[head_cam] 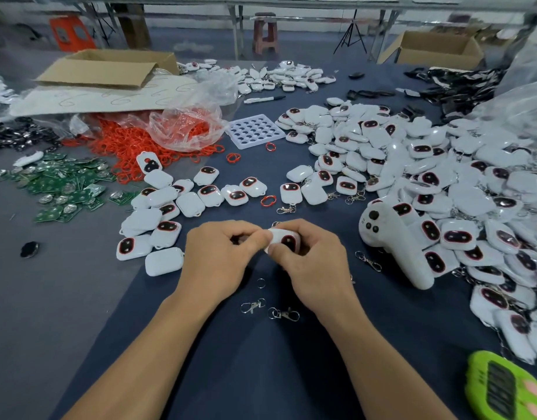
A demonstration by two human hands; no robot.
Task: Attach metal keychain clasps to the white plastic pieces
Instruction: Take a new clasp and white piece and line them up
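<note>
My right hand (312, 262) grips a white plastic piece (287, 239) with a dark red-rimmed window, held just above the dark table. My left hand (218, 256) meets it from the left, its fingertips pinching at the piece's left edge; what they pinch is hidden. A bit of metal shows at the piece's top. Two metal clasps (253, 305) (284, 314) and a loose split ring (261, 283) lie on the table below my hands. Another clasp (369, 261) lies to the right.
A big heap of white pieces (443, 177) fills the right side, with a white controller (397, 247) leaning on it. More pieces (158, 219) lie left of my hands. Red rings (130, 147), green circuit boards (64, 189), a white tray (255, 130) and a green device (503, 389) surround the work area.
</note>
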